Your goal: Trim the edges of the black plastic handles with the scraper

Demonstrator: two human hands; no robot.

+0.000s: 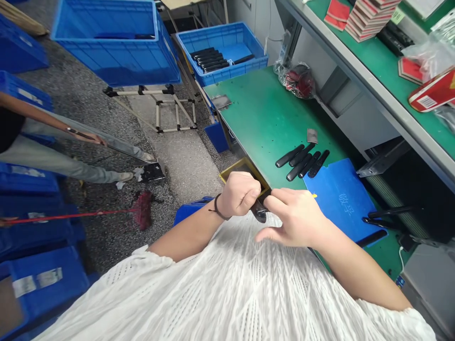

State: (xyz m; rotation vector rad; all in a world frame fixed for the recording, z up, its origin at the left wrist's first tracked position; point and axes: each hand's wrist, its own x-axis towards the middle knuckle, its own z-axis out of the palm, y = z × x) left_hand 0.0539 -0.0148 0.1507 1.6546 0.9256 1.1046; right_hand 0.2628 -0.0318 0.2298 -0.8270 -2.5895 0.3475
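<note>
My left hand (241, 193) is closed in a fist round a black, glossy handle-shaped piece (260, 214); its rounded end sticks out below the fist, and the rest is hidden. Close against it on the right is my right hand (296, 215), fingers reaching to the piece and thumb spread away from it. Whether the fingertips press on the piece or hold something small I cannot tell. Several similar black pieces (302, 162) lie side by side on the green table (256, 113), near a small grey pad (312, 136).
A yellow-rimmed box (231, 171) sits at the table edge behind my left hand. A blue sheet (339, 199) lies on the right. Beyond the table, a blue crate (222, 35) holds several black pieces. At left, a person (64, 142) holds a dustpan (151, 171) near a red broom (143, 210).
</note>
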